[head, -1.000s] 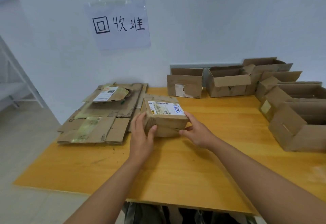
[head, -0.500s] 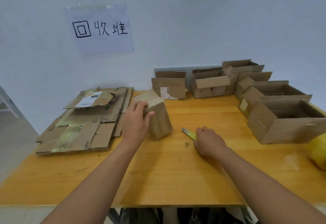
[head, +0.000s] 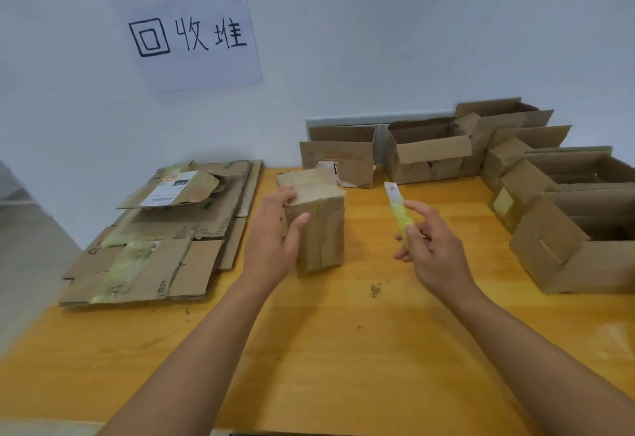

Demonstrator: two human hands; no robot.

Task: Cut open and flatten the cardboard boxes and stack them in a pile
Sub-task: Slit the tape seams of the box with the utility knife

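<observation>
Sealed box [head: 318, 226] stands on end mid-bench [head: 343, 349], just right of the flat pile [head: 165, 229]. I read the step as: bring the knife to the taped seam and slit it.

Left hand [head: 275, 240]: grip wrapped round the box's near left edge, thumb across the front face, fingers over the top corner. It steadies the box upright.

Right hand [head: 433, 250]: grip pinches the yellow-green knife [head: 398, 212] low on its handle, between thumb and curled fingers, index finger laid along it. Tip points up and away, well clear of the box. I can't tell whether the blade is out.

To do this well, my judgement:
- Settle the knife deeper into the palm first; the present pinch looks light for cutting.
- Keep the left thumb off the seam line; draw the blade away from that hand.
- Shallow cut, tape only.
- Hold the box firm; standing on end, it may tip.

Open boxes [head: 429, 154] wait along the back and right.
</observation>
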